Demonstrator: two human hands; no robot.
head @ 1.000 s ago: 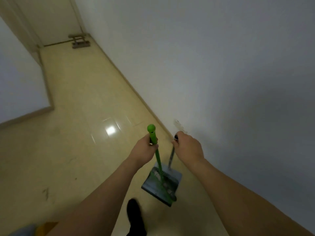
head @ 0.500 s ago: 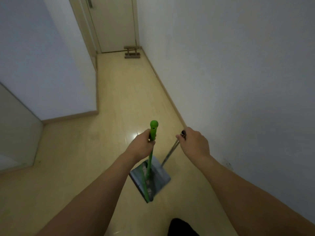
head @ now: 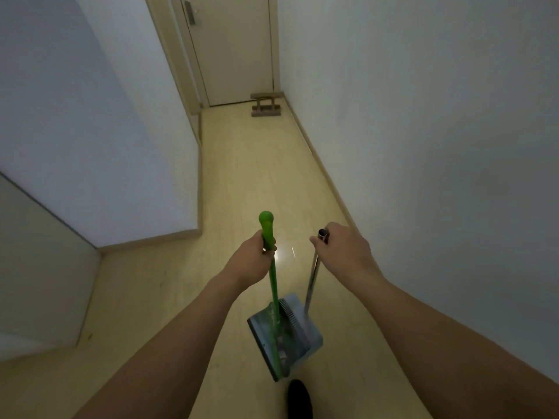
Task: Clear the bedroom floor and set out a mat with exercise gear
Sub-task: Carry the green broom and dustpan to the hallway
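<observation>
Over the pale tile floor point(head: 248, 182) of a narrow corridor, close to the right-hand wall point(head: 423, 146), the person carries a broom and a dustpan side by side. The left hand point(head: 252, 260) grips the green broom handle point(head: 270, 258) just below its rounded top, fingers curled round it; the handle's long axis runs nearly upright, tilting slightly, with the knob up and the head pointing down into the pan. The right hand point(head: 343, 251) is wrapped round the top of the dustpan's metal pole point(head: 313, 282), whose dark end cap pokes out beside the thumb; the pole slants down to the grey dustpan point(head: 305, 328). The pan hangs low between the forearms, its open mouth facing lower left. A dark shoe point(head: 299, 399) shows beneath it. At the corridor's far end stand a closed door point(head: 233, 49) and a small wooden stool point(head: 266, 104).
</observation>
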